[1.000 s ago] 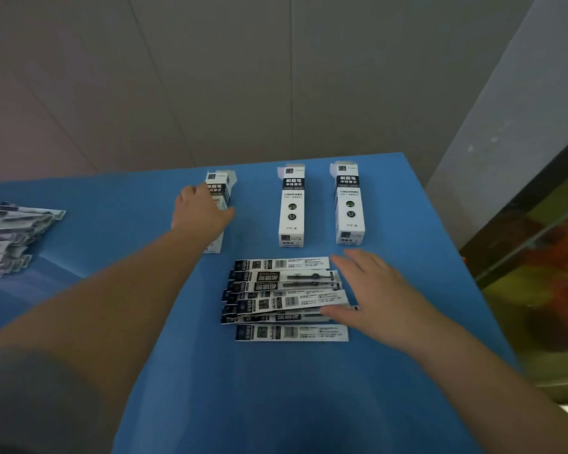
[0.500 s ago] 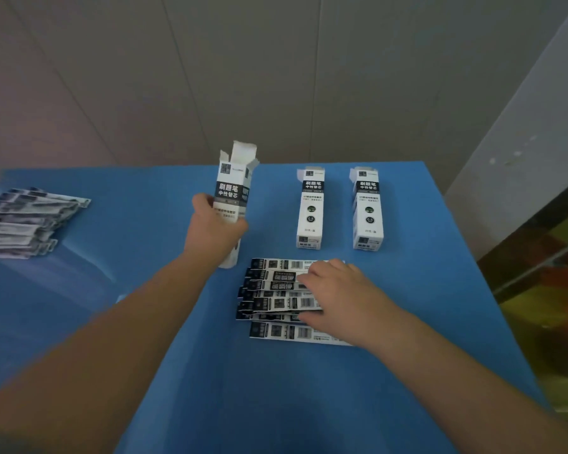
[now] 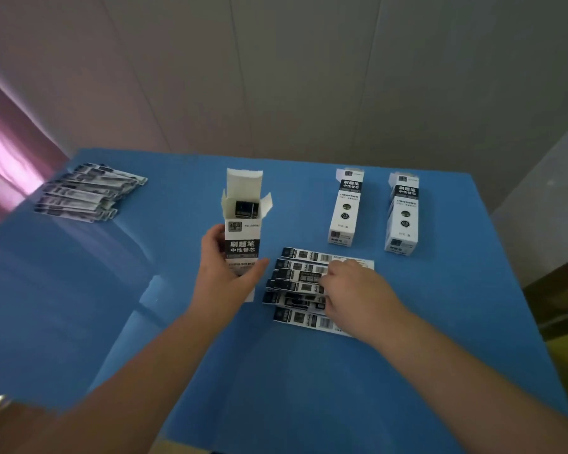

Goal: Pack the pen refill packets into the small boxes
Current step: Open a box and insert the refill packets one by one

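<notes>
My left hand (image 3: 225,276) grips a white and black small box (image 3: 243,237) and holds it upright above the blue table, its top flaps open and dark packet ends showing inside. My right hand (image 3: 351,290) lies on a fanned pile of pen refill packets (image 3: 295,283), its fingers curled over the packets in the middle of the pile. Two more small boxes, one (image 3: 345,211) and the other (image 3: 403,217), lie flat on the table behind the pile.
A second heap of refill packets (image 3: 82,194) lies at the far left of the blue table (image 3: 276,371). The table's right edge runs close to the boxes, with a grey wall and a dark cabinet beyond. A pink curtain hangs at the left.
My left hand has lifted the left box off the table and stood it upright with its open top facing me. My right hand has slid left onto the packet pile and curled its fingers.
</notes>
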Motion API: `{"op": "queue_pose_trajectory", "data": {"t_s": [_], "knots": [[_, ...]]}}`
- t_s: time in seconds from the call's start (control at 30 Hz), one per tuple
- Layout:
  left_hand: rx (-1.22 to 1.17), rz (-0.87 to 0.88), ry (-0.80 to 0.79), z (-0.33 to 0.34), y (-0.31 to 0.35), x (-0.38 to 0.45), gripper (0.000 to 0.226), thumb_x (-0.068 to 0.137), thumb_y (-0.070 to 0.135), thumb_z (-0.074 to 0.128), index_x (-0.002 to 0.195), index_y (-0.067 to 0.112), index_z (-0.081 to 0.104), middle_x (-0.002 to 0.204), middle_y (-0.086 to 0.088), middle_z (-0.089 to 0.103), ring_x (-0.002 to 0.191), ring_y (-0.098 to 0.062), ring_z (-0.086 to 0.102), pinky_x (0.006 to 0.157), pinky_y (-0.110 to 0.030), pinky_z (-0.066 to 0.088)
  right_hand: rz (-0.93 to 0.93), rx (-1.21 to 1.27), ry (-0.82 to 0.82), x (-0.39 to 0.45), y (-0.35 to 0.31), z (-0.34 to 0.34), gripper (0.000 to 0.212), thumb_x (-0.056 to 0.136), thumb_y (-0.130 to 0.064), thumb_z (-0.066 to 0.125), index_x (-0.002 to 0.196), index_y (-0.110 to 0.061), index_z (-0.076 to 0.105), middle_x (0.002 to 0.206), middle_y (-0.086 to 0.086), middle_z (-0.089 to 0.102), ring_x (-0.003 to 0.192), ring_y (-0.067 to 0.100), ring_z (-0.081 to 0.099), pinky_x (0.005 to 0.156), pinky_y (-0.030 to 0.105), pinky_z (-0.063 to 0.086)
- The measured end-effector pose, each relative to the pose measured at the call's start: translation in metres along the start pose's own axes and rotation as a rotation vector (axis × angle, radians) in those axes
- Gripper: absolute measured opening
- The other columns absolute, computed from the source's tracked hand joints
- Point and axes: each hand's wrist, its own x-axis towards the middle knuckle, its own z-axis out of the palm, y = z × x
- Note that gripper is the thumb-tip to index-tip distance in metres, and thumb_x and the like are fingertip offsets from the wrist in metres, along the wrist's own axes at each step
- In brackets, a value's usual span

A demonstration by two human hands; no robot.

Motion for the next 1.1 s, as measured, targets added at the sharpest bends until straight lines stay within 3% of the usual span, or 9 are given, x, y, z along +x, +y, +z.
{"op": "queue_pose_trajectory", "data": {"t_s": [0.1,0.23,0.37,0.5,0.6,0.77,0.87,1.0,1.1], "knots": [[-0.031,0.002,0.002,0.002,0.002,-0.009,0.076,0.071,0.026,0.084,0.103,0.075,0.035,0.103,0.036,0.058,0.097,0.007,0.064,0.071,-0.007,0.051,0.022,0.001,0.062,-0.006,-0.003,0.003,0.015,0.083,-0.015,0.063,0.098,-0.015,0.067,0.102,0.0,0.059,0.098,0.022,0.054,0.071,0.032,0.042],[-0.026,0.052,-0.015,0.004,0.002,-0.016,0.093,0.075,0.009,0.088,0.107,0.077,0.033,0.114,0.018,0.061,0.1,0.008,0.064,0.074,-0.004,0.049,0.033,0.019,0.108,-0.009,-0.003,0.004,0.018,0.078,-0.012,0.069,0.095,-0.017,0.066,0.097,0.0,0.064,0.095,0.023,0.058,0.068,0.031,0.038],[-0.028,0.071,-0.042,0.006,0.003,-0.014,0.099,0.079,0.0,0.084,0.116,0.077,0.032,0.106,0.038,0.059,0.1,0.01,0.064,0.074,-0.004,0.05,0.04,0.008,0.104,-0.006,0.0,0.003,0.026,0.084,-0.008,0.067,0.107,-0.02,0.067,0.103,-0.004,0.062,0.1,0.02,0.056,0.074,0.032,0.047],[-0.038,0.07,-0.054,0.008,0.003,-0.009,0.099,0.081,-0.001,0.081,0.116,0.077,0.032,0.104,0.04,0.058,0.1,0.008,0.064,0.075,-0.008,0.052,0.042,0.013,0.093,-0.003,0.003,-0.001,0.009,0.092,-0.022,0.067,0.101,-0.019,0.07,0.097,-0.004,0.055,0.098,0.019,0.054,0.071,0.033,0.051],[-0.038,0.063,-0.04,0.007,0.0,-0.01,0.098,0.081,0.001,0.082,0.116,0.077,0.032,0.105,0.039,0.059,0.1,0.008,0.065,0.073,-0.007,0.052,0.023,0.034,0.086,-0.001,0.005,-0.004,0.014,0.091,-0.031,0.07,0.097,-0.018,0.069,0.094,-0.005,0.053,0.098,0.019,0.053,0.073,0.035,0.05],[-0.028,0.055,0.018,0.006,-0.002,-0.015,0.093,0.079,0.002,0.083,0.107,0.076,0.035,0.104,0.017,0.064,0.089,0.008,0.066,0.066,-0.003,0.049,0.009,0.041,0.023,0.002,0.006,-0.013,0.033,0.09,-0.052,0.066,0.086,-0.02,0.063,0.086,-0.006,0.048,0.087,0.017,0.048,0.066,0.034,0.045],[-0.033,0.038,0.018,0.007,-0.005,-0.016,0.089,0.079,0.005,0.084,0.105,0.075,0.036,0.108,0.002,0.064,0.085,0.003,0.068,0.064,-0.007,0.051,-0.003,0.061,0.06,0.001,0.007,-0.02,0.034,0.095,-0.053,0.058,0.086,-0.02,0.066,0.082,-0.008,0.046,0.087,0.016,0.05,0.066,0.033,0.043],[-0.037,0.036,0.013,0.007,-0.006,-0.016,0.089,0.079,0.005,0.084,0.105,0.075,0.036,0.109,0.002,0.064,0.088,0.001,0.069,0.065,-0.009,0.053,-0.006,0.038,0.144,0.0,0.009,-0.03,0.033,0.098,-0.049,0.055,0.092,-0.019,0.067,0.087,-0.007,0.048,0.087,0.015,0.048,0.068,0.032,0.047],[-0.047,0.042,0.009,0.007,-0.006,-0.016,0.086,0.079,0.005,0.083,0.105,0.073,0.038,0.106,0.008,0.065,0.087,0.002,0.069,0.065,-0.009,0.052,0.015,0.083,0.234,-0.002,0.011,-0.047,0.028,0.097,-0.049,0.053,0.083,-0.026,0.059,0.079,-0.013,0.046,0.077,0.01,0.046,0.062,0.025,0.038]]}}
